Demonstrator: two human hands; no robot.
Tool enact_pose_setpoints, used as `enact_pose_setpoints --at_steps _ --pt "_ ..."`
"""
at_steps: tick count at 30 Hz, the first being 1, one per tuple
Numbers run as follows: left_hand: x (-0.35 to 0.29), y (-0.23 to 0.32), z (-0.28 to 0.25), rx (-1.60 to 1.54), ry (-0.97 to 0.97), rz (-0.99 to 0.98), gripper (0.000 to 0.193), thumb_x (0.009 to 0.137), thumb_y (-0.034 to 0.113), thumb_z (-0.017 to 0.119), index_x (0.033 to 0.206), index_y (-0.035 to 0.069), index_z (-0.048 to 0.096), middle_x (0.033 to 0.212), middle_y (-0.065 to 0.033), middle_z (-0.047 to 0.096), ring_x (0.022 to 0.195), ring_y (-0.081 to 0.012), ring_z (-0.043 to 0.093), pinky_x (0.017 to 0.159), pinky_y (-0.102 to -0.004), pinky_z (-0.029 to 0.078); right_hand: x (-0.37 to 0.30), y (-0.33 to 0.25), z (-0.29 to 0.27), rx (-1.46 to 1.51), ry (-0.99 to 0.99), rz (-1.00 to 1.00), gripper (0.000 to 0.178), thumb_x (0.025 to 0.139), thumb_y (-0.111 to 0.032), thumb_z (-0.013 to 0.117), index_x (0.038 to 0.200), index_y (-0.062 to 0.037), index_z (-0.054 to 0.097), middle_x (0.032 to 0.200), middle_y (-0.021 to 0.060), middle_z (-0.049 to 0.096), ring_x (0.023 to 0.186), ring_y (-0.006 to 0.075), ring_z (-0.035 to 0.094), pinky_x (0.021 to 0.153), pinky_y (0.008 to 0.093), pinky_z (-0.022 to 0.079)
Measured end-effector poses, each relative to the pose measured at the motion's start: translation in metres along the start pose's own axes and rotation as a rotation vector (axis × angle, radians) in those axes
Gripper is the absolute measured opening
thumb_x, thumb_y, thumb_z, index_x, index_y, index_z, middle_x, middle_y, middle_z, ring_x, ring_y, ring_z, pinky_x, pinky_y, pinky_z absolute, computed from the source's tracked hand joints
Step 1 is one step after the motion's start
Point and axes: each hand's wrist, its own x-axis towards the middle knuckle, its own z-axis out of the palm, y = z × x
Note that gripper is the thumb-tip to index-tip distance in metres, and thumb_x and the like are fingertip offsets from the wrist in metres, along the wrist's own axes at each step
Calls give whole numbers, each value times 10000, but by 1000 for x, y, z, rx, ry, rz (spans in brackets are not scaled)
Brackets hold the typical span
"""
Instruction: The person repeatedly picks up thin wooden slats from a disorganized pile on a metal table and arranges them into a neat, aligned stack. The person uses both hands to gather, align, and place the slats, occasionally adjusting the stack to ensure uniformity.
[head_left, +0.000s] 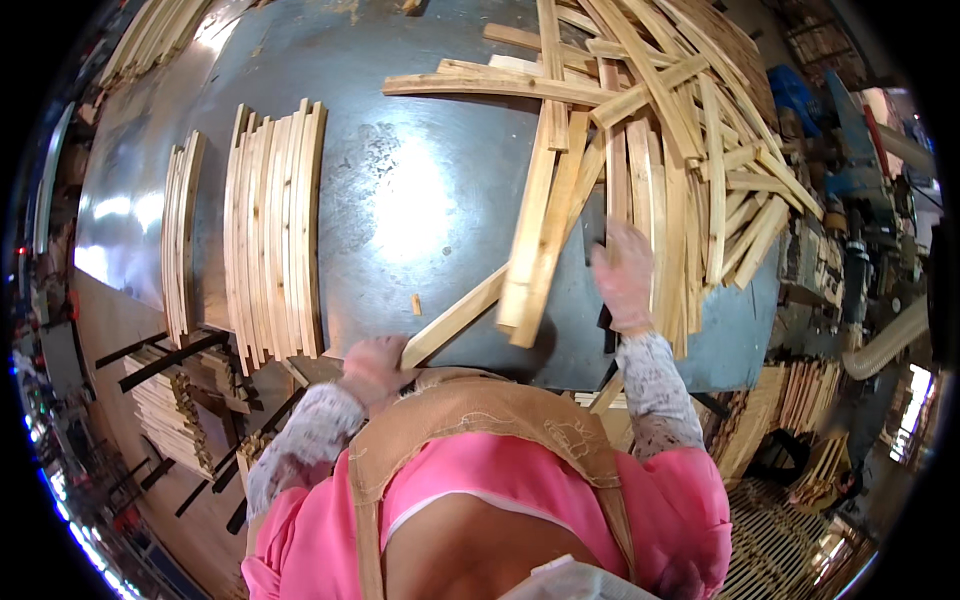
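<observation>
A pale yellow wooden strip (455, 318), straight, flat-sided and square-cut, lies at a slant near the front edge of a metal-topped table (400, 260), its far end meeting two longer wooden slats (540, 240). The person's left hand (376, 368) is curled at the strip's near end; whether the fingers are clamped on it cannot be told. The right hand (622, 278), well apart from the left, reaches over the near end of a darker brown strip (613, 160); its grip is hidden too. Around and beyond it sprawls a loose pile of wooden strips (690, 120), crossing at many angles, their tones running from cream to tan, with visible grain. At left, a neat bundle of strips (275, 235) lies side by side, small dark knots dotting the wood, and a narrower bundle (181, 235) sits beside it. The tabletop is smooth blue-grey metal, scuffed and shiny, with a bright glare patch. A small wood offcut (416, 304) lies near the left hand. Between the neat bundles and the pile runs a broad open stretch of metal; both bundles' near ends reach the table's front edge, close to the person's brown apron (480, 405).
</observation>
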Motion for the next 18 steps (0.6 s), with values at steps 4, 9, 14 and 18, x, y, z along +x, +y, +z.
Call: enact_pose_setpoints --at_steps 4,9,14,18 --pt "-61 -34 7 43 58 -8 471 919 486 735 1166 86 724 1014 -153 738 1028 -376 705 902 -507 556 141 -75 77 43 12 -359 489 890 -172 716 1368 -89 655 1234 201 704 1271 418 612 1096 518 488" --pt "-193 -81 -6 227 104 -1 362 859 414 779 1048 106 763 956 -99 729 918 -341 700 771 -506 550 294 -40 137 -357 -336 -217 503 902 -245 672 1392 -138 635 1204 167 738 1213 387 661 1024 528 538" --pt "-245 -77 42 -69 398 -555 263 931 293 740 1031 53 697 944 -187 677 917 -442 671 813 -557 534 311 -40 129 -424 -406 -269 454 1001 -346 625 1410 -150 612 1258 168 744 1197 375 706 977 516 568" --pt "-86 -76 48 -82 803 -553 382 917 310 777 1154 19 707 1356 -213 658 1303 -438 568 1146 -557 417 273 -116 126 -80 -591 -176 446 1072 -376 541 1450 -149 615 1350 236 688 1223 415 687 1030 539 549"
